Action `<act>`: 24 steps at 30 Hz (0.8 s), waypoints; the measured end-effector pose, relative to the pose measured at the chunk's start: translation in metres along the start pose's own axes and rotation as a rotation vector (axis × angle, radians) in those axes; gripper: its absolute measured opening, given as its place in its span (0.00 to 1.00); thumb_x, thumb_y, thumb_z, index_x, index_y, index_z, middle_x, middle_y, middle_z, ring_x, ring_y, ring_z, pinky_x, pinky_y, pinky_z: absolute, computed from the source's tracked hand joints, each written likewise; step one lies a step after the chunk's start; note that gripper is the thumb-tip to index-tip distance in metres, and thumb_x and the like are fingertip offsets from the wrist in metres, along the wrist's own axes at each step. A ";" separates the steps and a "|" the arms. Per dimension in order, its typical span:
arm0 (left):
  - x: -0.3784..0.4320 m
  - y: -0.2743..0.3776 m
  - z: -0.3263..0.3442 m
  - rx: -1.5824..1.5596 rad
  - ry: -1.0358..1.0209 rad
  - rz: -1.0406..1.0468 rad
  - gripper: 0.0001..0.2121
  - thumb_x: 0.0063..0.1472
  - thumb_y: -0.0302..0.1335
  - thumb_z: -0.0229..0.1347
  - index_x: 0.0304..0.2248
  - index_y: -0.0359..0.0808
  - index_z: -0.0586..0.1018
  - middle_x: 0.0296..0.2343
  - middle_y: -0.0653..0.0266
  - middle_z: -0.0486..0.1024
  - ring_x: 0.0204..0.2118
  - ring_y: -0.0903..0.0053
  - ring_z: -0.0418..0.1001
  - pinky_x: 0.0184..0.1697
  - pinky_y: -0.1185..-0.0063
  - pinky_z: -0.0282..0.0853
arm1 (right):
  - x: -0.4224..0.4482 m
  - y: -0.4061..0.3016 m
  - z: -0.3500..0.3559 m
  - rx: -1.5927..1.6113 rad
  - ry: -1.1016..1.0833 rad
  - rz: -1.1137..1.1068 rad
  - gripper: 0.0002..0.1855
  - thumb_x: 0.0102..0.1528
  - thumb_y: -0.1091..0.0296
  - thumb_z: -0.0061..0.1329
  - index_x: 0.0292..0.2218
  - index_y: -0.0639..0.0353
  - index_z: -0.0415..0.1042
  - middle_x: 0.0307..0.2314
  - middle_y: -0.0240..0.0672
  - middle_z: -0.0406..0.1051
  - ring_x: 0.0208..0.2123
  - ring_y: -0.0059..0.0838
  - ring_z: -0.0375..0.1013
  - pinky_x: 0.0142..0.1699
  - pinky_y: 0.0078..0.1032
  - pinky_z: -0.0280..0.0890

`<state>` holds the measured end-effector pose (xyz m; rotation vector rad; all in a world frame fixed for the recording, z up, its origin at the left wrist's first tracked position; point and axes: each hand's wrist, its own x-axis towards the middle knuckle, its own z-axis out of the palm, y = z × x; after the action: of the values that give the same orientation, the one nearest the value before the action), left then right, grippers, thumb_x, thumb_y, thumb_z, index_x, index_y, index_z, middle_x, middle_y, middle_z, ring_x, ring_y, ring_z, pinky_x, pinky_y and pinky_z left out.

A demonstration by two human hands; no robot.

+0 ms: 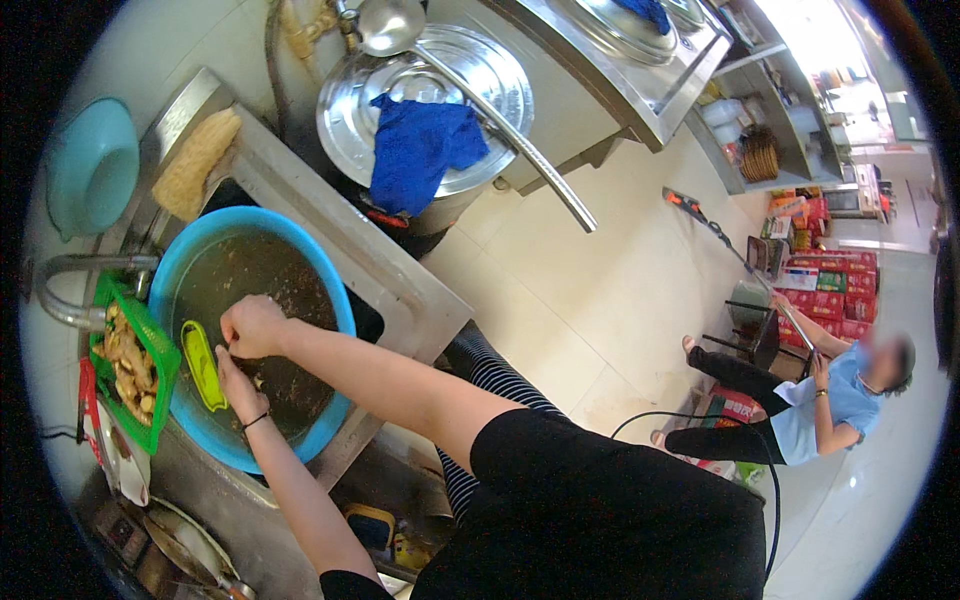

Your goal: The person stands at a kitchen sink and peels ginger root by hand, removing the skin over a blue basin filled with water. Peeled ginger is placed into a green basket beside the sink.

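Note:
A blue plastic basin (pixel 343 300) full of murky brown water with floating scraps sits in the steel sink. Over it my right hand (pixel 253 325) is curled, fingers bent down, close against my left hand (pixel 241 390), which wears a thin black band at the wrist. Whether something small lies between the fingers is hidden. A yellow-green oblong plastic item (pixel 202 366) lies in the water just left of both hands. Beside the basin, a green plastic basket (pixel 166 352) holds pieces of ginger root (pixel 131 364), tilted under the faucet.
A metal faucet (pixel 71 292), loofah-like sponge (pixel 196 163) and light-blue bowl (pixel 94 169) are around the sink. A lidded steel pot (pixel 341 112) bears a blue cloth (pixel 420 150) and long ladle (pixel 517 139). A person in light blue (pixel 832 405) holds a long-handled floor tool at the right.

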<state>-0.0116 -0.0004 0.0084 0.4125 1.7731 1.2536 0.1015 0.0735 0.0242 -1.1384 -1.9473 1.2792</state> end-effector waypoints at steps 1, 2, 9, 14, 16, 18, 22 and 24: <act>-0.001 0.003 0.000 0.000 -0.023 0.013 0.23 0.58 0.39 0.41 0.43 0.25 0.63 0.39 0.58 0.65 0.41 0.75 0.63 0.43 0.79 0.57 | 0.001 0.001 0.003 0.005 -0.007 0.014 0.05 0.33 0.66 0.48 0.18 0.53 0.71 0.17 0.35 0.69 0.24 0.37 0.69 0.31 0.32 0.64; 0.000 0.001 0.000 0.042 -0.007 0.051 0.23 0.58 0.39 0.42 0.44 0.26 0.63 0.40 0.58 0.65 0.41 0.75 0.63 0.44 0.79 0.57 | 0.003 0.003 0.006 0.009 -0.015 0.027 0.05 0.33 0.66 0.48 0.18 0.54 0.71 0.17 0.36 0.69 0.24 0.38 0.69 0.31 0.32 0.64; -0.003 0.005 0.001 0.117 -0.047 0.108 0.16 0.58 0.37 0.42 0.37 0.31 0.67 0.33 0.62 0.67 0.36 0.78 0.64 0.39 0.80 0.59 | 0.003 0.004 0.011 0.060 -0.027 0.019 0.05 0.34 0.66 0.47 0.18 0.55 0.72 0.17 0.37 0.69 0.23 0.38 0.69 0.29 0.31 0.64; -0.004 0.005 0.007 0.203 0.032 0.106 0.13 0.58 0.35 0.41 0.34 0.32 0.68 0.31 0.65 0.68 0.33 0.80 0.65 0.36 0.81 0.59 | 0.010 0.016 0.021 0.049 -0.085 0.051 0.05 0.34 0.68 0.48 0.16 0.58 0.72 0.17 0.39 0.69 0.23 0.38 0.69 0.30 0.30 0.64; -0.001 0.003 0.003 0.212 0.015 0.124 0.13 0.59 0.35 0.41 0.33 0.32 0.68 0.31 0.65 0.68 0.33 0.80 0.64 0.36 0.81 0.59 | 0.011 0.014 0.018 0.066 -0.108 0.086 0.05 0.34 0.68 0.49 0.17 0.59 0.72 0.17 0.40 0.69 0.23 0.38 0.69 0.31 0.29 0.64; 0.001 -0.001 0.002 0.159 -0.021 0.174 0.12 0.58 0.34 0.41 0.33 0.32 0.68 0.30 0.66 0.68 0.32 0.81 0.64 0.37 0.81 0.59 | 0.012 0.013 0.014 0.112 -0.096 0.108 0.07 0.33 0.67 0.50 0.19 0.59 0.73 0.18 0.40 0.69 0.23 0.38 0.69 0.31 0.29 0.65; 0.001 -0.005 -0.004 0.140 -0.049 0.289 0.09 0.58 0.32 0.42 0.33 0.35 0.68 0.30 0.68 0.68 0.33 0.82 0.64 0.37 0.82 0.59 | 0.010 0.010 0.006 0.205 -0.030 0.152 0.09 0.33 0.65 0.52 0.21 0.58 0.74 0.19 0.41 0.70 0.23 0.37 0.70 0.31 0.27 0.65; -0.008 0.000 0.008 0.121 0.009 0.178 0.09 0.57 0.33 0.45 0.35 0.39 0.69 0.32 0.70 0.69 0.33 0.84 0.65 0.32 0.84 0.60 | 0.011 0.013 0.003 0.240 -0.041 0.218 0.10 0.32 0.63 0.52 0.21 0.57 0.74 0.19 0.41 0.70 0.23 0.35 0.70 0.32 0.26 0.65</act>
<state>-0.0008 -0.0018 0.0117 0.6465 1.8580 1.2753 0.0982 0.0839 0.0111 -1.2333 -1.6765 1.6136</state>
